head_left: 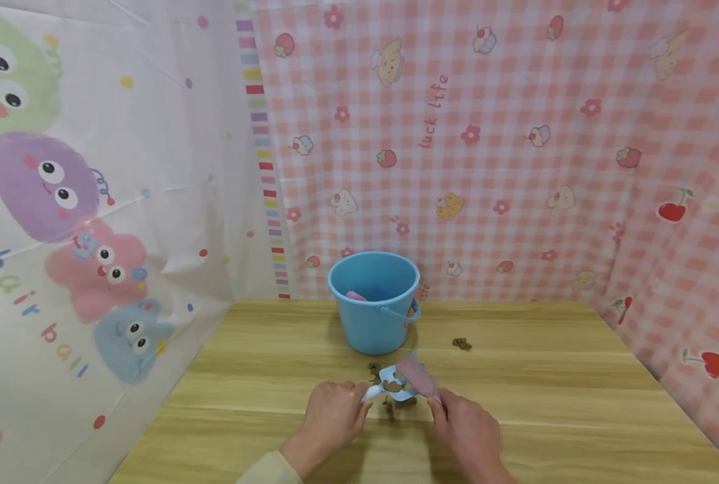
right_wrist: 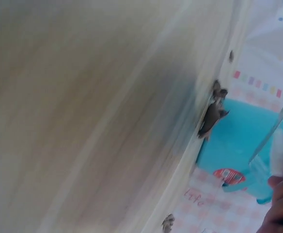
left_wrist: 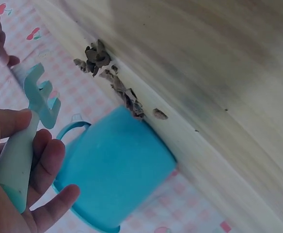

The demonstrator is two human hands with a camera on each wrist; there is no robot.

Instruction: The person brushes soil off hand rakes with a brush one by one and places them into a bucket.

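My left hand point(head_left: 333, 413) grips the white handle of a light-blue toy hand tool point(head_left: 409, 392) with a gapped, pronged head. In the left wrist view, fingers and thumb wrap that handle point(left_wrist: 19, 165). Opposite, my right hand point(head_left: 469, 430) holds a pink tool with a rounded head point(head_left: 420, 378), tilted over the blue one. Both heads overlap above the table, and whether they touch is unclear. Brown crumpled pieces point(head_left: 389, 409) lie beneath and around them. Another brown bit point(head_left: 393, 386) shows at the blue head, on it or through its gaps.
A blue bucket point(head_left: 373, 329) with a handle stands behind the tools, a pink object point(head_left: 356, 296) inside it. Farther right lies a separate brown piece point(head_left: 462, 344). Printed cloths point(head_left: 516, 168) hang behind and beside the wooden table point(head_left: 547, 403).
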